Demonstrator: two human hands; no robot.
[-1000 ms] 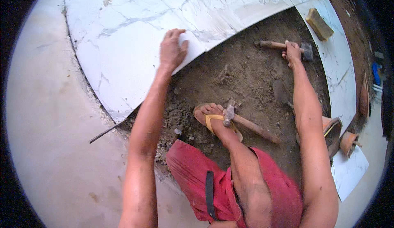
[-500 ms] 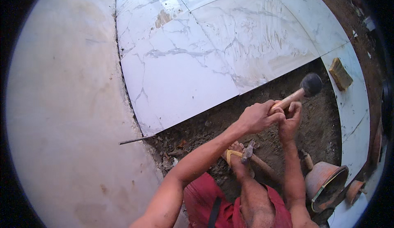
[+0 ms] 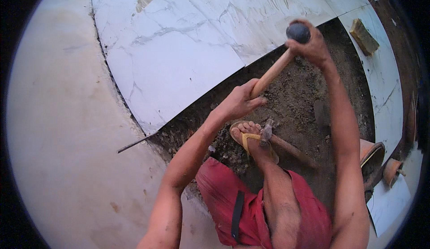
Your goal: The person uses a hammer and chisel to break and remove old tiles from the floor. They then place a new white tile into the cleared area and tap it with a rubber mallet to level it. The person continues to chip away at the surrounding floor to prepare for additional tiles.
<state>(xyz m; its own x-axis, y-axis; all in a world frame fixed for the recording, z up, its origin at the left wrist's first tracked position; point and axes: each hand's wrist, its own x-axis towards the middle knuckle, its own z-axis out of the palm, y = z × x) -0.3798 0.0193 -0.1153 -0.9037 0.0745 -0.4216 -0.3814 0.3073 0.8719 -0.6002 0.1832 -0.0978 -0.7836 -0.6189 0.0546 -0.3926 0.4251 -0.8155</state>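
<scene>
A rubber mallet with a round black head and a pale wooden handle (image 3: 274, 73) slants over the bare mortar bed. Its handle's lower end is in my left hand (image 3: 244, 100), fingers closed round it. My right hand (image 3: 312, 45) wraps around the black head at the far end, close to the edge of the laid tiles. Below my hands, a claw hammer (image 3: 293, 151) with a wooden handle lies against my sandalled foot (image 3: 251, 137). White marble-patterned tiles (image 3: 174, 76) stretch beyond the dark bed.
A yellowish sponge block (image 3: 364, 37) rests on the right-hand tile strip. An orange bucket (image 3: 371, 154) lies tipped at the right, partly behind my arm, near a small orange-brown object with a stub (image 3: 393, 173). A thin rod (image 3: 132, 146) sticks out at the tile's near corner.
My right hand has moved from the handle up onto the mallet's head. My left hand has shifted left and down the handle. The whole view has shifted, showing more of my foot.
</scene>
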